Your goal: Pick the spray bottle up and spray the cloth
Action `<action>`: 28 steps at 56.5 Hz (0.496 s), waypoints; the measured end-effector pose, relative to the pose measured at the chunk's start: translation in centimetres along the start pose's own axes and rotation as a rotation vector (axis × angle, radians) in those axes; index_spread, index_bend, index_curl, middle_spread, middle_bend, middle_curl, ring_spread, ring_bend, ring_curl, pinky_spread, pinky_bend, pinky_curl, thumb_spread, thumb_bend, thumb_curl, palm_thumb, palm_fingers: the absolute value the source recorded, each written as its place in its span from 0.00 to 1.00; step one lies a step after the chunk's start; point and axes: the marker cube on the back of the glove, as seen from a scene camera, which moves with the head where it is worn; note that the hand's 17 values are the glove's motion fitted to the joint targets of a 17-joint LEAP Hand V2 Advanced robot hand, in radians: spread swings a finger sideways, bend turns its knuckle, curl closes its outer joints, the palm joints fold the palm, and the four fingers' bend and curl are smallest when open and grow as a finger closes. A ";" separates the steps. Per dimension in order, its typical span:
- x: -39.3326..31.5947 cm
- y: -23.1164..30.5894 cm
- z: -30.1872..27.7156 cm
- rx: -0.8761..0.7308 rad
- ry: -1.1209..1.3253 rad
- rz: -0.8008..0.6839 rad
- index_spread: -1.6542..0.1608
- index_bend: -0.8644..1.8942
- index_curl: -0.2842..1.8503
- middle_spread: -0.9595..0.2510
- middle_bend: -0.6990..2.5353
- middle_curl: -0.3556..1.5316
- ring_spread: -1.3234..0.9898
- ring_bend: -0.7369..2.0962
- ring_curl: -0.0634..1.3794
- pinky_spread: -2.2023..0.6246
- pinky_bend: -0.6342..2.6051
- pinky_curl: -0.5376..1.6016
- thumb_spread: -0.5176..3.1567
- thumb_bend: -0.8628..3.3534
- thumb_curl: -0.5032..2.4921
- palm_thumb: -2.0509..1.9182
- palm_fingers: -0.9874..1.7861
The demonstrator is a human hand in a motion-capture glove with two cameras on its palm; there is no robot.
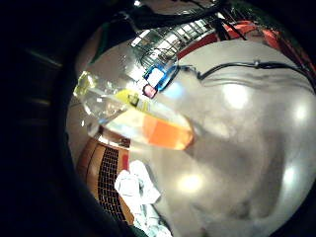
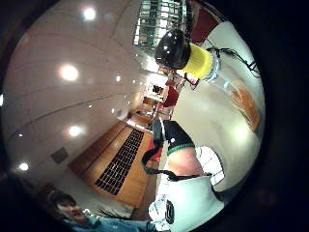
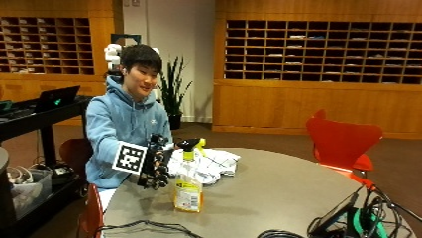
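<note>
A clear spray bottle (image 3: 188, 184) with orange liquid, a yellow label and a black trigger head stands upright on the round grey table (image 3: 277, 188), near the person's side. My gloved right hand (image 3: 155, 168) hovers just beside it, palm toward the bottle, fingers relaxed and holding nothing. In the little finger side palm view the bottle (image 1: 148, 126) looms close. The thumb side palm view catches its black head and yellow collar (image 2: 190, 55). A crumpled white cloth (image 3: 214, 163) lies on the table right behind the bottle, and the little finger side palm view shows the cloth (image 1: 138, 190) too.
Black cables (image 3: 145, 229) run along the table's near edge, with a small device (image 3: 340, 218) and more cables at the near right. A red chair (image 3: 342, 141) stands across the table, another red chair (image 3: 92, 213) at the near left. A cart with a laptop (image 3: 56, 99) stands left.
</note>
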 end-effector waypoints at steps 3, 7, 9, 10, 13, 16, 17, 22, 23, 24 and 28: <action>0.2 -0.6 0.7 0.017 0.016 -0.018 0.80 0.35 0.20 0.87 0.29 0.36 0.63 0.45 0.24 0.86 0.40 0.42 0.42 0.20 0.30 0.69 0.40; 0.7 -1.5 1.6 0.037 0.020 -0.056 0.80 0.35 0.20 0.87 0.29 0.36 0.63 0.45 0.24 0.86 0.40 0.42 0.42 0.20 0.30 0.69 0.41; 1.0 -2.1 2.0 0.047 0.011 -0.060 0.80 0.35 0.20 0.87 0.29 0.36 0.63 0.45 0.24 0.86 0.40 0.42 0.41 0.20 0.30 0.69 0.41; 1.2 -2.3 2.2 0.044 0.004 -0.044 0.80 0.35 0.20 0.87 0.30 0.37 0.63 0.45 0.24 0.86 0.39 0.41 0.41 0.20 0.30 0.69 0.41; 1.5 -2.9 2.7 0.002 -0.015 0.041 0.80 0.35 0.20 0.86 0.30 0.37 0.62 0.46 0.25 0.86 0.39 0.41 0.41 0.20 0.30 0.69 0.43; 1.9 -3.0 3.2 -0.036 -0.032 0.063 0.80 0.34 0.19 0.85 0.31 0.37 0.61 0.48 0.25 0.86 0.39 0.41 0.41 0.20 0.30 0.69 0.46; 2.0 -3.0 3.3 -0.044 -0.034 0.056 0.80 0.34 0.19 0.84 0.32 0.37 0.60 0.49 0.26 0.85 0.39 0.41 0.41 0.20 0.30 0.69 0.49; 2.2 -3.8 3.9 -0.028 -0.029 0.081 0.79 0.36 0.20 0.79 0.32 0.38 0.57 0.51 0.27 0.83 0.38 0.41 0.41 0.20 0.30 0.69 0.57; 2.2 -3.9 4.0 -0.026 -0.027 0.084 0.78 0.35 0.20 0.79 0.32 0.38 0.57 0.51 0.27 0.83 0.38 0.40 0.41 0.20 0.30 0.69 0.58; 2.1 -4.1 4.1 -0.026 -0.024 0.085 0.78 0.35 0.20 0.78 0.32 0.38 0.56 0.51 0.27 0.82 0.37 0.40 0.41 0.20 0.30 0.69 0.58; 2.0 -4.2 4.4 -0.041 -0.009 0.081 0.78 0.36 0.22 0.75 0.32 0.38 0.54 0.51 0.28 0.80 0.36 0.40 0.40 0.20 0.31 0.70 0.64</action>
